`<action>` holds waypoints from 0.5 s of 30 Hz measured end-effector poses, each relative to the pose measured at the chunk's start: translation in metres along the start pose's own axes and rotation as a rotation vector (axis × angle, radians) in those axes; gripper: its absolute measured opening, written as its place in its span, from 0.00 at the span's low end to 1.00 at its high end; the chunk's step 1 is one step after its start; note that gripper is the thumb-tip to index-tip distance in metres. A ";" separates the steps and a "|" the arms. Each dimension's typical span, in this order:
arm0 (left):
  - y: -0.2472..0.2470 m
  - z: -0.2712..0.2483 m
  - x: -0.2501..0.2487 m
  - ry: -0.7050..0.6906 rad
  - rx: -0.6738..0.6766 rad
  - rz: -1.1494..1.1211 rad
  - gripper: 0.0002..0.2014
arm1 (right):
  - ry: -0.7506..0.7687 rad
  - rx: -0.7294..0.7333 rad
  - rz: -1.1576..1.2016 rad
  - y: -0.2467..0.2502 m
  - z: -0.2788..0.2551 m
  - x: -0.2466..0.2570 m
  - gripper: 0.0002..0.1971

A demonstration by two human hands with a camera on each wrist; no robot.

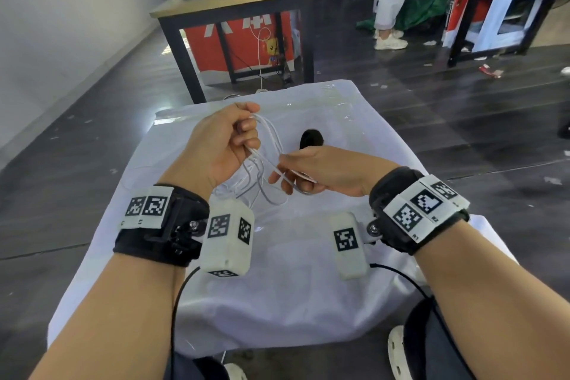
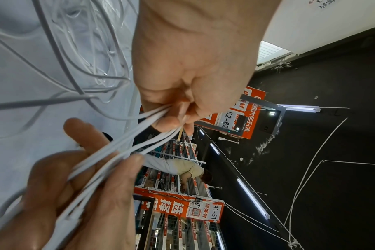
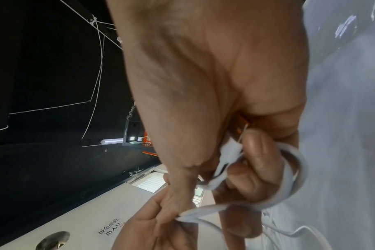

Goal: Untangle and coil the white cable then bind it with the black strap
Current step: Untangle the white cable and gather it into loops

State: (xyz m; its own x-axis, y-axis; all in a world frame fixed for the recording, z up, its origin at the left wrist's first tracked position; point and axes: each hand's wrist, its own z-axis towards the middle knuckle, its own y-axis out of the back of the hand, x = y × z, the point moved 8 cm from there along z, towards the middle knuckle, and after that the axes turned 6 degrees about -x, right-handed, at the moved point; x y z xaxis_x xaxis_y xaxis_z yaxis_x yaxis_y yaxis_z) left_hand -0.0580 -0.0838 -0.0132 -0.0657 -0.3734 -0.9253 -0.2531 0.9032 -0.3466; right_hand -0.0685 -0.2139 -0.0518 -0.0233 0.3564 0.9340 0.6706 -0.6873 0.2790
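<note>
Cable: thin, smooth white cable (image 1: 267,145), several strands bunched between both hands above the table; loose loops hang below onto the cloth.
Cable axis: the taut strands run from the left hand, farther and higher, down toward the right hand, nearer.
Left hand (image 1: 216,145): fingers curled, pinching the strand bundle.
Right hand (image 1: 311,170): fingertips pinched on the strands, a loop wrapped round its fingers.
Strap: black strap (image 1: 311,139), dark rounded shape lying on the cloth just beyond the right hand.
Table: white cloth (image 1: 308,302), wrinkled, faintly glossy.
Wristbands (image 1: 410,213): black, with white square-coded tags; "R1" on the right.
</note>
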 end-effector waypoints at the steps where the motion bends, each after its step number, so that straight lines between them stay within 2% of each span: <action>1: -0.001 0.000 0.001 0.001 0.002 -0.004 0.12 | 0.009 0.016 -0.034 -0.002 -0.001 0.002 0.23; 4: -0.004 -0.002 0.002 -0.008 0.014 -0.010 0.11 | 0.040 0.054 -0.091 -0.009 -0.003 0.005 0.18; 7: -0.008 -0.003 -0.003 -0.053 0.031 0.017 0.12 | 0.097 0.011 -0.089 -0.008 -0.001 0.005 0.17; 10: -0.010 -0.004 -0.008 -0.116 0.059 0.081 0.12 | 0.098 -0.038 0.054 -0.006 0.003 0.002 0.17; 13: -0.011 -0.007 -0.014 -0.202 0.056 0.282 0.12 | 0.063 -0.066 0.256 -0.005 0.005 0.000 0.16; 15: -0.002 -0.005 -0.020 -0.250 -0.026 0.485 0.13 | 0.086 -0.136 0.292 0.004 0.004 0.001 0.16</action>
State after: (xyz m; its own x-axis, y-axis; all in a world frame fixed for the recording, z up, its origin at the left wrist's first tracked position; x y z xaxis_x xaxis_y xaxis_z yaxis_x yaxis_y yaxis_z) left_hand -0.0614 -0.0798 0.0067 0.0498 0.1490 -0.9876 -0.2751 0.9526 0.1299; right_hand -0.0623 -0.2138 -0.0506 0.0891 0.0817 0.9927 0.5530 -0.8330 0.0190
